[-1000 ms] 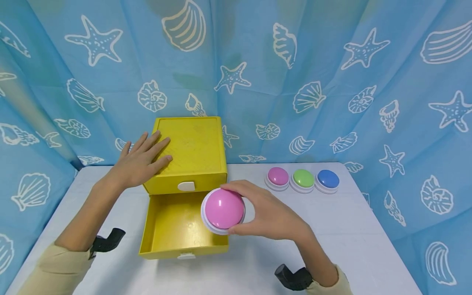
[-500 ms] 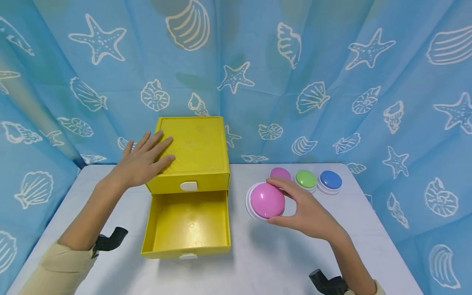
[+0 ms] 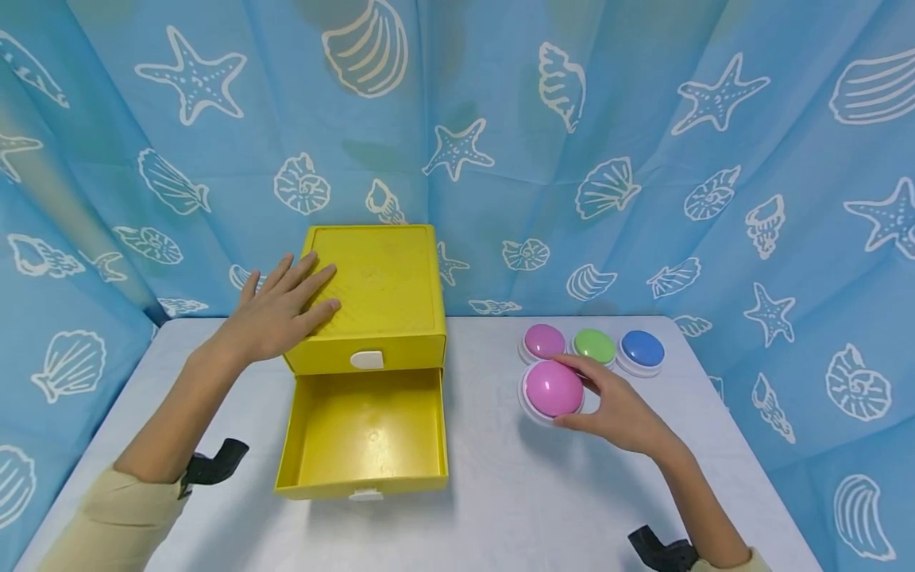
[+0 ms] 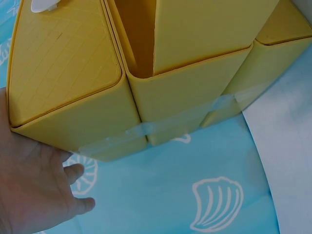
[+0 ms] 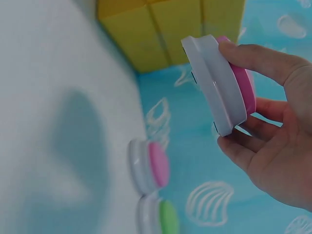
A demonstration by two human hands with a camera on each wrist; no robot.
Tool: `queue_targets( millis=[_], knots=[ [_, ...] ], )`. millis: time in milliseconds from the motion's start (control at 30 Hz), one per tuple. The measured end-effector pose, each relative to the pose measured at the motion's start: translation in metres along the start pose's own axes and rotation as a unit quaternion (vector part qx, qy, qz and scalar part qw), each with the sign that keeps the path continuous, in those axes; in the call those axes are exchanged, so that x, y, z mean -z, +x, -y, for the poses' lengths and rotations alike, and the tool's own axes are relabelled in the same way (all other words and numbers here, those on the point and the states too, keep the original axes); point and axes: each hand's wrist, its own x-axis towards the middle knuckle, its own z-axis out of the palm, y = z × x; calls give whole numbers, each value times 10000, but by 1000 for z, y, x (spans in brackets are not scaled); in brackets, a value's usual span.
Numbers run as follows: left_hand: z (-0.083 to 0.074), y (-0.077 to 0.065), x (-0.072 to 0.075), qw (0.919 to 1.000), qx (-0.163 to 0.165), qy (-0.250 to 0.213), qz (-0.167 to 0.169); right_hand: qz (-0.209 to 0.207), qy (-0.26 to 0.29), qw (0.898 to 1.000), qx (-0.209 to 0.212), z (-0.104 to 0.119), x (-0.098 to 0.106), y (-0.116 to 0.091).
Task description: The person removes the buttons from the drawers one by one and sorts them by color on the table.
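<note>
A pink push button with a white base (image 3: 554, 388) is held above the table by my right hand (image 3: 622, 409), thumb and fingers gripping its rim. The right wrist view shows the same pink button (image 5: 222, 85) raised off the white surface. With fingers spread, my left hand (image 3: 275, 314) rests on the top left of a yellow drawer cabinet (image 3: 382, 286). Below it, the cabinet's pulled-out drawer (image 3: 368, 429) has nothing in it. In the left wrist view the left hand (image 4: 36, 190) lies against the cabinet's edge (image 4: 73, 122).
Behind the held button, a second pink button (image 3: 545, 340), a green button (image 3: 595, 345) and a blue button (image 3: 642, 348) stand in a row on the white table (image 3: 515, 508). A blue curtain (image 3: 500, 175) with shell prints hangs behind and at both sides.
My right hand has carried the pink button rightward from over the open drawer to just in front of the button row. The left hand has stayed on the cabinet.
</note>
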Motion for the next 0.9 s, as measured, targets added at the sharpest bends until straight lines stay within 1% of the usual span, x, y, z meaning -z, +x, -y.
queue_targets(
  millis=[167,300,367,500,633,900],
  knots=[
    [1,0,0,10000,2,-12,-17,66,83,9999,-128,-29,-1,5],
    [1,0,-1,10000,15,-31,-14,127,107,9990,-416,-51,-5,11],
    [0,0,-1,10000,16,-14,-4,126,22,9986,-521,-61,-8,13],
    [-1,1,0,10000,9,65,41,137,-100,9983,-566,-79,-13,18],
    [-1,2,0,9999,10,101,87,177,-82,9982,-575,-88,-16,23],
    [0,1,0,9999,-3,93,71,277,126,9968,-744,-96,-22,29]
  ],
)
